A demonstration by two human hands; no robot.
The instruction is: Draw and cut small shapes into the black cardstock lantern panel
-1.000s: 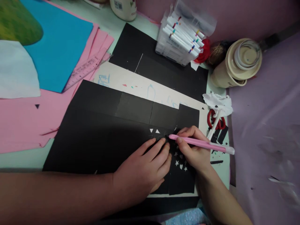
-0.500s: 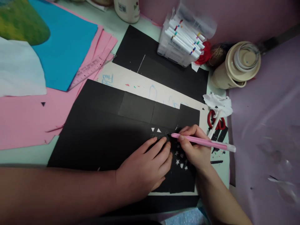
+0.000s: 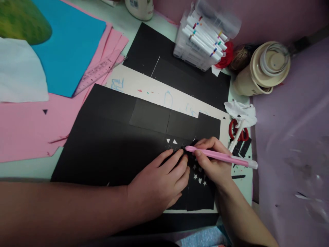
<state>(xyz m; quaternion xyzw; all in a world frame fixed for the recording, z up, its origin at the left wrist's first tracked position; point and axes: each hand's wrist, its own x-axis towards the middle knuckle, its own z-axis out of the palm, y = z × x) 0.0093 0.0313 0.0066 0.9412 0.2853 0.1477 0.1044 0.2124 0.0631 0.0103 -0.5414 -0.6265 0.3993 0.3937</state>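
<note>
A pink pen (image 3: 218, 155) with a clear end is pinched in my right hand (image 3: 212, 161), its tip over the black paper (image 3: 110, 137). My left hand (image 3: 164, 178) lies flat on that paper, fingers stretched toward the pen tip. Faint letter-like marks show just above my left fingertips. Two small white triangles (image 3: 171, 141) sit above these marks. White star and heart cutouts (image 3: 199, 180) lie on the black paper between my hands, some partly covered by my right hand.
Behind the paper stands a clear case of white markers (image 3: 203, 37). Red-handled scissors (image 3: 243, 133), crumpled tissue (image 3: 240, 111) and a beige cup (image 3: 257, 79) are at the right. A pink ruler (image 3: 95, 73) rests on pink and blue sheets (image 3: 69, 44) at the left.
The pen tip has shifted slightly left. My left hand stays in nearly the same place, and the whole view has moved a little.
</note>
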